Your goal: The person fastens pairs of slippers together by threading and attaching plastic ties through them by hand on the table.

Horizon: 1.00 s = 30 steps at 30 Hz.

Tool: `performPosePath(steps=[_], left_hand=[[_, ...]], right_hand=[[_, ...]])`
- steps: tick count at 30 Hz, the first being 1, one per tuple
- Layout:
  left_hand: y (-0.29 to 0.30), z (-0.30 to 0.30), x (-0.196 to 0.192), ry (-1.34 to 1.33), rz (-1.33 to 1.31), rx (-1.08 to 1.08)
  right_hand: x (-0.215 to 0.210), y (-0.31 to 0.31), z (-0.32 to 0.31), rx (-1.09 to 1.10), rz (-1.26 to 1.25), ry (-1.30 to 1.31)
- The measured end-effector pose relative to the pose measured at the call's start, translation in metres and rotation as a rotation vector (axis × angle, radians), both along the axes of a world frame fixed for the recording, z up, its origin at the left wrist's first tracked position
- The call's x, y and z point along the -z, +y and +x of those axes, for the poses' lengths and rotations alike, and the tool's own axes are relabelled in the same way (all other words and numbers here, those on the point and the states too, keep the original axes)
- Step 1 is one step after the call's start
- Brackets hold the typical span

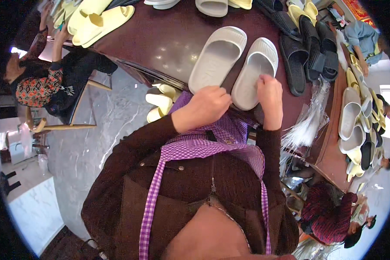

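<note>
Two light grey slide slippers lie side by side on the dark red table, toes pointing away from me. My left hand [207,107] is closed at the heel end of the left slipper [216,60]; whether anything is between its fingers is hidden. Over the right edge of the right slipper [252,78] is my right hand [270,97], thumb and fingers pinched together. What it pinches is too small to make out. A bundle of thin white strands [305,125] hangs at the table's edge, right of my right hand.
Black slippers [295,65] lie to the right, pale yellow ones [102,28] at the far left. More slippers [350,112] cover another table on the right. Co-workers sit at the left [43,86] and lower right [331,212]. Yellow slippers [160,102] sit below the table's left edge.
</note>
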<state>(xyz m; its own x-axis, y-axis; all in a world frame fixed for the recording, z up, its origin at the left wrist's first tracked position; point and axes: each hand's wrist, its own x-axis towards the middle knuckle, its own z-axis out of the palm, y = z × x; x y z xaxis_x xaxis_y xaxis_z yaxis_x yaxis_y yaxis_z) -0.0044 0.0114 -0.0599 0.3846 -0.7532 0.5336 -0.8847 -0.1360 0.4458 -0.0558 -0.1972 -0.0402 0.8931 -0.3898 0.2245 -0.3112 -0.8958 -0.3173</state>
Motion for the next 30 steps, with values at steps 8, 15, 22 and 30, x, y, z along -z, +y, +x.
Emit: performPosePath(steps=[8, 15, 22, 30], left_hand=[[-0.07, 0.049, 0.008, 0.053, 0.069, -0.144], [-0.096, 0.063, 0.014, -0.007, 0.059, -0.178], [-0.1, 0.063, 0.018, -0.012, 0.043, -0.182], [-0.095, 0.064, 0.021, -0.053, 0.039, -0.151]], right_hand=[[-0.005, -0.006, 0.024, -0.069, -0.023, -0.288], [-0.023, -0.075, 0.022, 0.071, 0.319, -0.228], [0.001, -0.128, 0.075, 0.392, 0.323, 0.25], [0.039, -0.148, 0.1, 0.205, -0.068, -0.028]])
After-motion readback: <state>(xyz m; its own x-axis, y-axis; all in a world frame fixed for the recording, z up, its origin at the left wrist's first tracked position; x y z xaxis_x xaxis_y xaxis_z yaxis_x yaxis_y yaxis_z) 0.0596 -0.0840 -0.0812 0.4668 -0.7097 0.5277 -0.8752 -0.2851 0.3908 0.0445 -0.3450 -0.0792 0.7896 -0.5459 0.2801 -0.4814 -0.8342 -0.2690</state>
